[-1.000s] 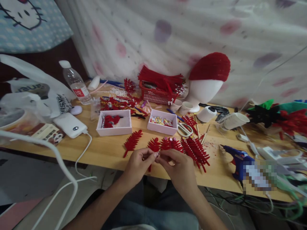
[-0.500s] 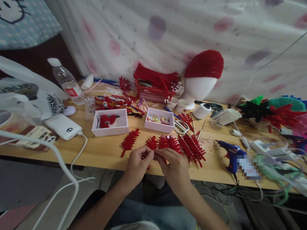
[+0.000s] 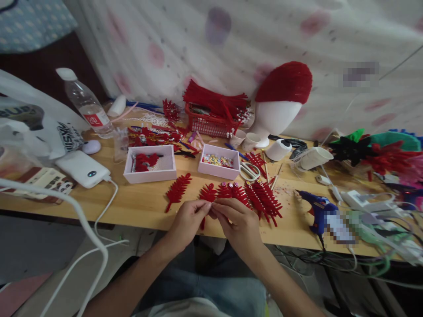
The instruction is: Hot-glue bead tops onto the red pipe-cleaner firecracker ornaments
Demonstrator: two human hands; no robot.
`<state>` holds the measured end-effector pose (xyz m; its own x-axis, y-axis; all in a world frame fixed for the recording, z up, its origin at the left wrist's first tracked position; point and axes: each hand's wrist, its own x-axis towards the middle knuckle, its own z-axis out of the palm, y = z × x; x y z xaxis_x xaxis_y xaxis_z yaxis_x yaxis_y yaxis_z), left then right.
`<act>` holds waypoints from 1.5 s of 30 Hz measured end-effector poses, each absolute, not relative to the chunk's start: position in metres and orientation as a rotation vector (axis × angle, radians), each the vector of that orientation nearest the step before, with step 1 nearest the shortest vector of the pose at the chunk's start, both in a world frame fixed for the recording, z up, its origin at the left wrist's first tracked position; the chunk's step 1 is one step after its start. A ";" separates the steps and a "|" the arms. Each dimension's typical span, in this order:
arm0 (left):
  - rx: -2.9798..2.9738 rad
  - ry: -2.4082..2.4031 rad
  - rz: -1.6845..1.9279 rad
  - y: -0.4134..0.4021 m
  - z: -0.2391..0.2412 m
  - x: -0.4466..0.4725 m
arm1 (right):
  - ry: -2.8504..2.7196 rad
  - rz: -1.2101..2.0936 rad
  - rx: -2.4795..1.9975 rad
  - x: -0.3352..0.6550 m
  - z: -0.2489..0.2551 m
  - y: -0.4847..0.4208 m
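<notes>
My left hand (image 3: 189,220) and my right hand (image 3: 238,221) meet at the table's front edge, fingertips pinched together. Whatever lies between them is too small or hidden to name. Just beyond the fingers are red fuzzy leaf-shaped pieces: one leaf (image 3: 208,192) partly covered by my hands, and a lone leaf (image 3: 178,190) to the left. Further right, several red leaves (image 3: 264,200) lie side by side, some with pearl strings and round gems at their tips. Behind them stand a white box of beads and gems (image 3: 218,169) and another white box (image 3: 150,176) with red pieces and pearls.
A blue glue gun (image 3: 319,211) lies at the right, beside cables and a power strip (image 3: 363,204). Scissors (image 3: 250,171), a thread spool (image 3: 278,150), paper cups (image 3: 251,141), a red basket (image 3: 211,125) and a foam head (image 3: 277,116) stand behind. A bottle (image 3: 87,108) and power bank (image 3: 82,169) are left.
The view has shifted slightly, so the table items sit a little higher and further left. Both hands stay pinched together in nearly the same place.
</notes>
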<state>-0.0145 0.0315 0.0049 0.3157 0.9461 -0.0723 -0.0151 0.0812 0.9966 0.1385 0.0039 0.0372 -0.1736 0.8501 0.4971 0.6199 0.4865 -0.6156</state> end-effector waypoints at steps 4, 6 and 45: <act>1.665 1.141 0.907 0.031 0.008 -0.019 | -1.906 0.337 -1.264 0.149 0.036 0.020; 1.979 1.218 0.858 0.032 0.006 -0.022 | -1.934 0.306 -1.318 0.158 0.034 0.037; 2.527 1.577 0.510 0.026 -0.004 0.005 | -2.250 0.182 -1.392 0.165 0.010 0.095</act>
